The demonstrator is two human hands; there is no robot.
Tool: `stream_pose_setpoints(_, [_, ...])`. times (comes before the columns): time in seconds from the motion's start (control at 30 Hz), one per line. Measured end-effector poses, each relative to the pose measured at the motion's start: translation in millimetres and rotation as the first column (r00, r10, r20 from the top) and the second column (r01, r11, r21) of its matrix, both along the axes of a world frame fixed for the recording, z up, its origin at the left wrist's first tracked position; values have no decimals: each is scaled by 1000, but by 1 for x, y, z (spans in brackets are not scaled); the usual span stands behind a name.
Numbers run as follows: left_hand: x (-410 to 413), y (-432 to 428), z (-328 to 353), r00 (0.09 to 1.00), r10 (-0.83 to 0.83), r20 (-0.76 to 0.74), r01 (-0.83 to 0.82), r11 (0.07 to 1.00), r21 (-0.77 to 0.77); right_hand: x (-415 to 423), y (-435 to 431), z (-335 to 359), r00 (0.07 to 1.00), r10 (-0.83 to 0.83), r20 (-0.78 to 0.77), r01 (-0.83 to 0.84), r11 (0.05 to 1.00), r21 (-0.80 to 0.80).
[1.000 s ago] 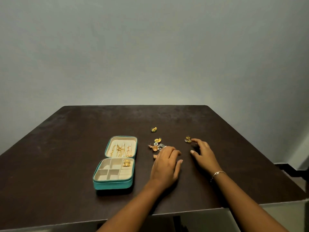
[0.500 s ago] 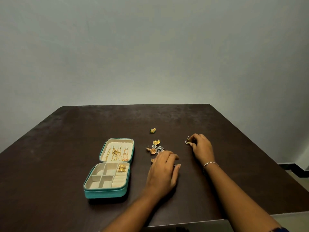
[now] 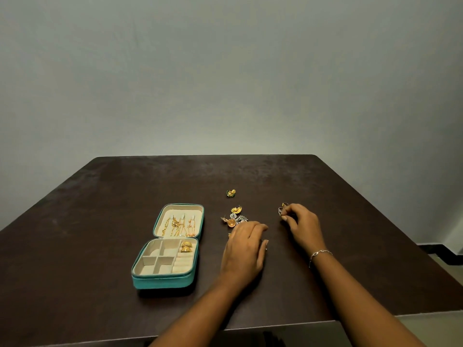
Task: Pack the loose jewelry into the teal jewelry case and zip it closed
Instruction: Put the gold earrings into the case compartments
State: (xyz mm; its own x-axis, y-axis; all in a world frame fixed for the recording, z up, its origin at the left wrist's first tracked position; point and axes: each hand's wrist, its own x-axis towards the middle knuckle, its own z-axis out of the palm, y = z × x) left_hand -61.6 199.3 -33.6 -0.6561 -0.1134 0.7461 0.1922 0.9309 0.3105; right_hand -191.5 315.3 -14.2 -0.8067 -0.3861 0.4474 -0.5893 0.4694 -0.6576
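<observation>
right hand [image 3: 299, 222] pinches a small ring [image 3: 282, 208] off the bench [image 3: 100, 196]; left hand [image 3: 244, 246] rests loosely spread by the jewelry pile [image 3: 234, 217], likely steadying it. case [image 3: 165, 280] lies open at left, ready.

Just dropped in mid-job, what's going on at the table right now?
A person is packing jewelry into the open teal jewelry case. The right hand is pinching a small piece off the table, and the left hand rests flat by a loose cluster of earrings. One green-and-gold piece lies farther back. Chains and two gold pieces are already in the case, which is unzipped.
</observation>
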Motion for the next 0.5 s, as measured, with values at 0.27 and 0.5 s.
stream_pose_setpoints(0.27, [1,-3,0,1000,12,18,-12,1000,-5,49,19,3,970,227,90,-222,973,-63])
stream_pose_setpoints(0.5, [-1,-6,-3,1000,-24,0,24,999,35,77,29,4,934,332,130,-328,943,-52])
